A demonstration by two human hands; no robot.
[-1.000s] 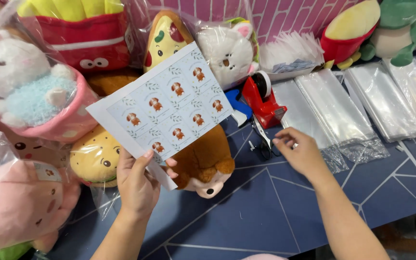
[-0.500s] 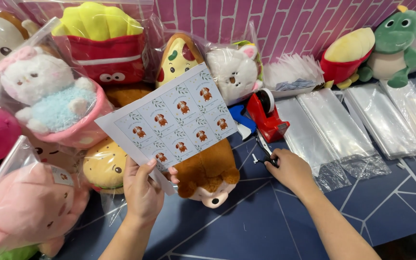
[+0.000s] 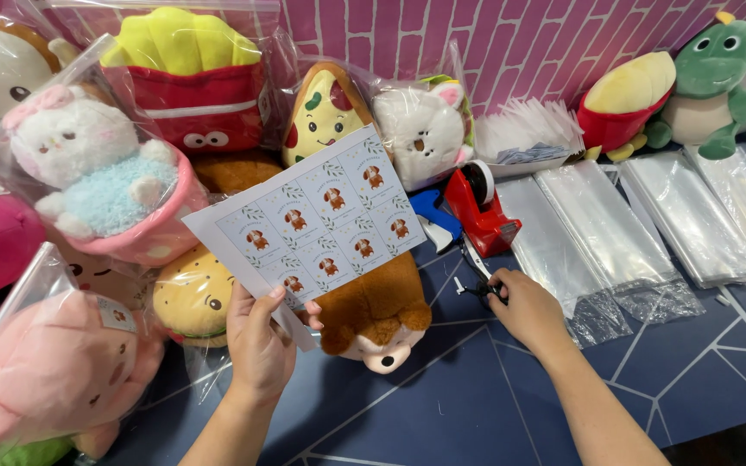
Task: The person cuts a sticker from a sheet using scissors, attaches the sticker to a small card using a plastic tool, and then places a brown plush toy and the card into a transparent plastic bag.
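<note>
Head view: left hand (image 3: 259, 345) fingers pinch glossy sticker sheet (image 3: 312, 224); right hand (image 3: 524, 306) fingers grip scissors (image 3: 477, 272).

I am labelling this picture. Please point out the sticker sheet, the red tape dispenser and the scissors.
sticker sheet (image 3: 317, 220): head view, middle of the sheet.
red tape dispenser (image 3: 485, 220): head view, red body.
scissors (image 3: 475, 263): head view, blades above the right hand.

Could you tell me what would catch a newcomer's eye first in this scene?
Probably the sticker sheet, held up at the centre by the left hand, printed with small brown animal pictures. Behind it, bagged plush toys crowd the left, the red fries plush standing out. The right hand rests on black scissors beside the red tape dispenser.
</note>
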